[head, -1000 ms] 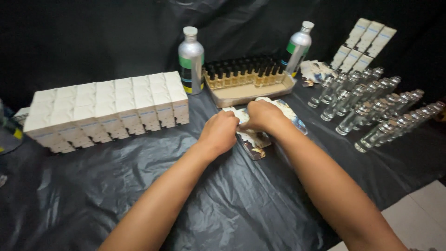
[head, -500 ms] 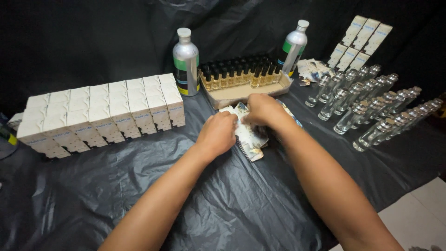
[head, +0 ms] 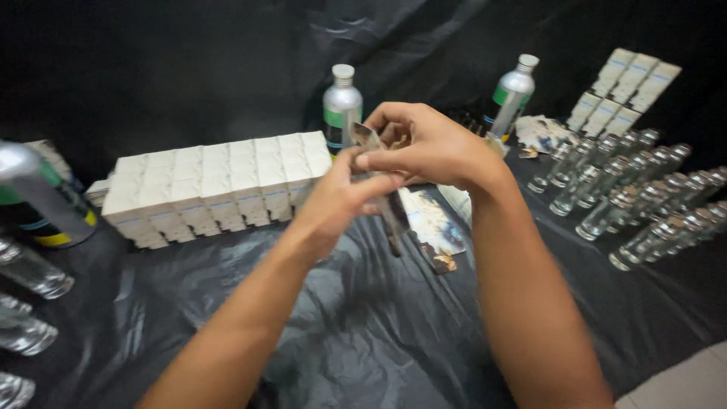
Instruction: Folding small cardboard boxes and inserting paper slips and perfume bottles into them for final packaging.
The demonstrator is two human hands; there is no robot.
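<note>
The flat printed carton (head: 382, 185) looks light and thin, easily creased, best pinched by its edges. It is hanging above the black sheet (head: 363, 333), both hands gripping it: right hand (head: 432, 148) pinching the top, left hand (head: 341, 201) holding it just below.

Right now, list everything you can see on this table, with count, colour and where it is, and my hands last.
White cartons: a long packed row, count unclear, left of centre.
Flat white cartons: about six, far right, at the back.
Silver metal bottles with green labels: two at the back, a third blurred at the left edge.
Clear glass bottles: many, in rows on the right; a few more at the left edge.
Printed flat cartons: a few, beneath the hands.
Black plastic sheet: one, covering the table.
Left hand and right hand: raised together, holding a flattened printed carton.
</note>
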